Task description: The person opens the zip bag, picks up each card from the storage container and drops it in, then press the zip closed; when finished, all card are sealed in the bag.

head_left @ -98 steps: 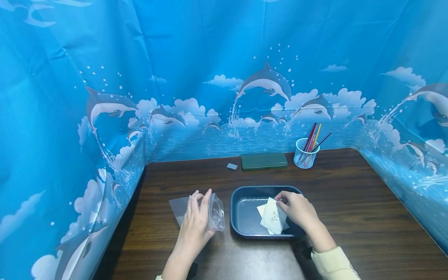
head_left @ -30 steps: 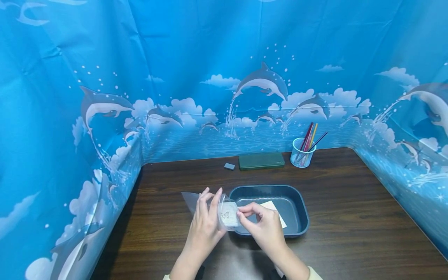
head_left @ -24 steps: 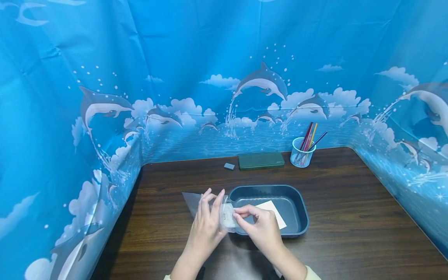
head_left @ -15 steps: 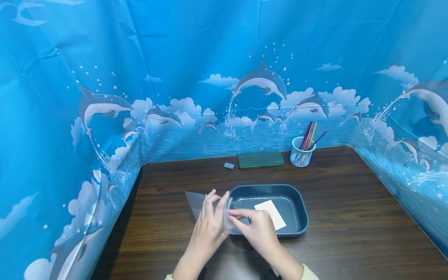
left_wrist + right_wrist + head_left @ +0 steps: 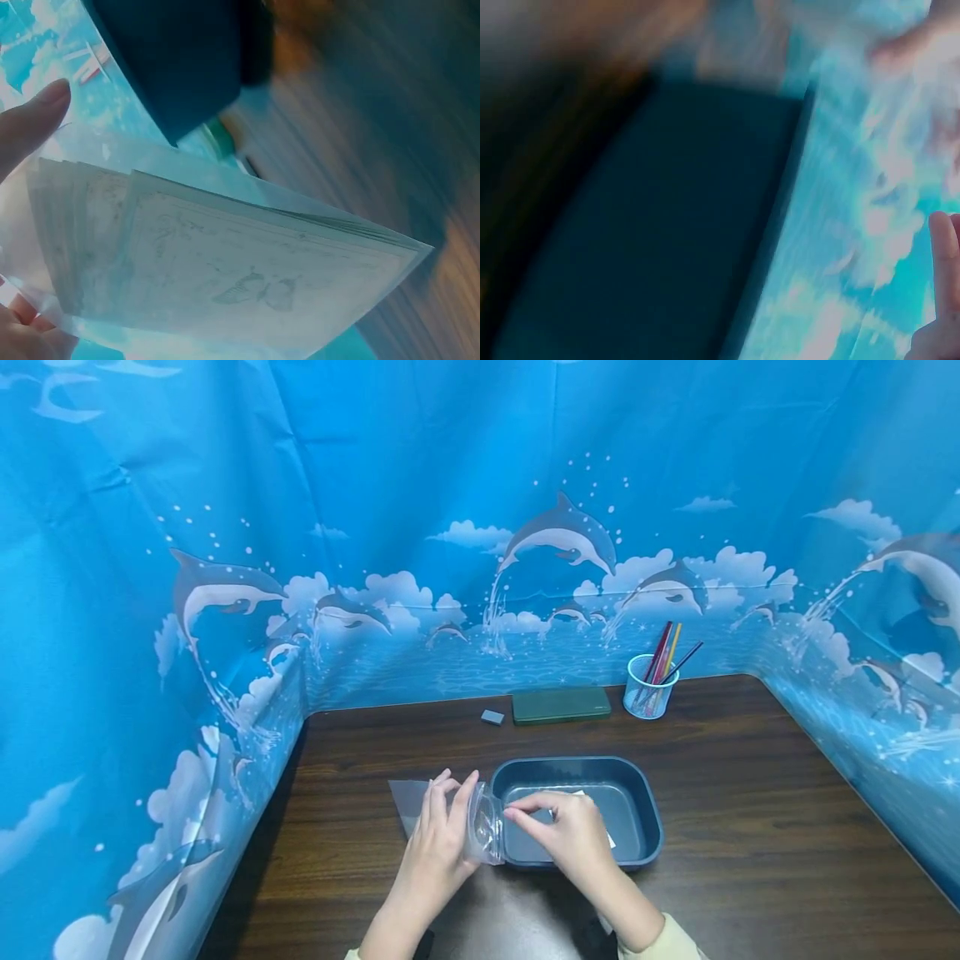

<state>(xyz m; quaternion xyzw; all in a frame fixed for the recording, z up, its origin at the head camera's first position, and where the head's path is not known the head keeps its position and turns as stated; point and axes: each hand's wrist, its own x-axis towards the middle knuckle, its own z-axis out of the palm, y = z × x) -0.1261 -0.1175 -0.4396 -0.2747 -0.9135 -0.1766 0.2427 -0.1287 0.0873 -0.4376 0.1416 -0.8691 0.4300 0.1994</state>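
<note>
My left hand (image 5: 435, 852) grips a clear plastic bag (image 5: 483, 831) over the table, thumb and fingers on either side of its round, gaping mouth. Inside, the left wrist view shows several thin whitish paper cards (image 5: 255, 255), fanned in a stack, the front one printed with a butterfly. My right hand (image 5: 573, 835) is beside the bag's mouth, thumb and forefinger tips close together. Nothing shows between them. Beneath that hand stands a dark blue-grey tray (image 5: 630, 810); a pale card (image 5: 611, 841) in it is mostly hidden by the hand.
Along the back of the dark wooden table lie a small grey block (image 5: 492, 717) and a flat green case (image 5: 561, 705). A light blue mesh cup (image 5: 649, 689) with several pencils stands right of them. A dolphin-printed curtain (image 5: 420, 485) encloses the table's back and sides.
My right hand picked papers from the tray and pushed them into the bag in my left hand. Now its fingers have drawn back slightly right, out of the bag's mouth.
</note>
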